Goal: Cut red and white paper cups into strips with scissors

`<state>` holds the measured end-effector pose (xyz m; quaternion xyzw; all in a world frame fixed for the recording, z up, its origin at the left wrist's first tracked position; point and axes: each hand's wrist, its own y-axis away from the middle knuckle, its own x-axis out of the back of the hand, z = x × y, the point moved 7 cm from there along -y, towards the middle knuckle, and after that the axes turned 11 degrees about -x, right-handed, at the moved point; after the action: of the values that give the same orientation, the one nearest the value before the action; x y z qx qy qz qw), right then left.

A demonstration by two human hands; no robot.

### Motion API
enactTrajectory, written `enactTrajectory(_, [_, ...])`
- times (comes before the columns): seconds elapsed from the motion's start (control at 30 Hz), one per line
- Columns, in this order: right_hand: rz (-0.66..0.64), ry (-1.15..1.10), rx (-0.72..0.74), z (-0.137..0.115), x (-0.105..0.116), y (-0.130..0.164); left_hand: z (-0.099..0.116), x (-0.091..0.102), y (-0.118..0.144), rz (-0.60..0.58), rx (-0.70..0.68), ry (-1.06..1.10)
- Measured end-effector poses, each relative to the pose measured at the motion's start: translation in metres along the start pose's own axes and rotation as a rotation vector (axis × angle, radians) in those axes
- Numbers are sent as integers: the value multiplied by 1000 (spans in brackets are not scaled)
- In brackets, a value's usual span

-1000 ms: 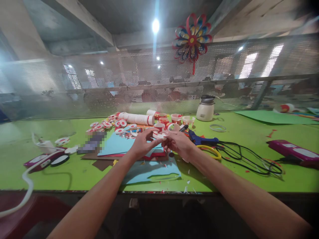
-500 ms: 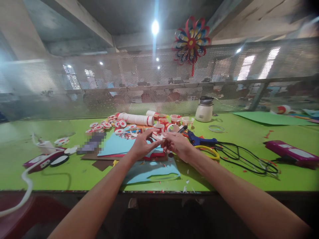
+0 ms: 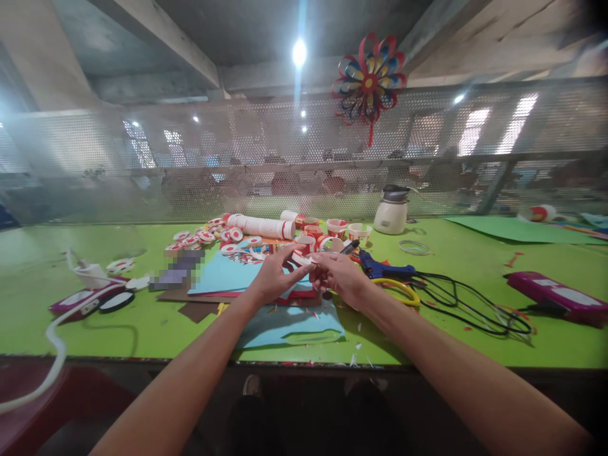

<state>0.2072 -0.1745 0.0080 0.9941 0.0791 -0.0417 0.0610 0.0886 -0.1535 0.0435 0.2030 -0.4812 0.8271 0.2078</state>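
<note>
Between my hands is a small white-and-red paper piece, its exact shape partly hidden by fingers. My left hand grips its left side between thumb and fingers. Pinched fingers of my right hand hold the right end. Below them lie light-blue paper sheets with a cut sheet nearer the table edge. Just beyond are cut red-and-white paper cups. Right of my right hand are a blue glue gun and a yellow loop-shaped handle.
White-and-red paper discs pile up left of a stack of white cups. A white jar stands near the mesh partition. Power strips lie left and right. Black cables trail rightward across the green table.
The view has shifted slightly. Both hands stay close together on the white-and-red paper piece, with only small finger movement.
</note>
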Motion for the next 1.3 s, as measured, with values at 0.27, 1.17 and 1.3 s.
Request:
enactTrajectory(0.27, [14,-41,8,0,3,-1,-2,-1,2,7,-13,70])
enactTrajectory(1.17, [39,-111,199,-17,-1,9,-3,5,0,33,53,-164])
enactTrajectory(1.3, [54,-90,184,-14,0,7,-4,3,2,-23,40,-291])
